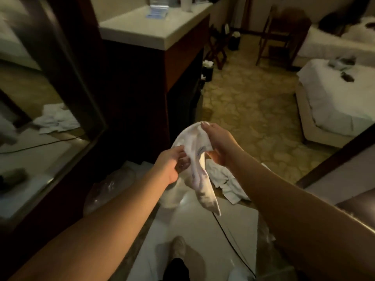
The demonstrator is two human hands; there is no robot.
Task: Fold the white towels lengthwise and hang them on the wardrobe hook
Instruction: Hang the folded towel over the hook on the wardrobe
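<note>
White terry cloth fills the middle of the head view: a small white towel (199,159) hangs in the air between both hands, above the pale floor and in front of the dark wardrobe (129,94). The right hand (220,147) pinches the towel's upper edge with thumb and fingertips and sits higher and farther from the body; the left hand (172,165) grips a lower fold with curled fingers, nearer and to the left. From these two holds the towel's long axis runs downward and slightly toward the right, its free tail dangling below both hands, with a printed label showing near the middle. It looks bunched rather than flat, so the lengthwise fold seems not yet made (the edges would need drawing apart first, I judge). More crumpled towels (227,179) lie on the floor just beyond and below the hands, and their reflection shows in the mirror (52,118) at left. No hook is visible here, so I cannot tell which way it lies from the hands.
</note>
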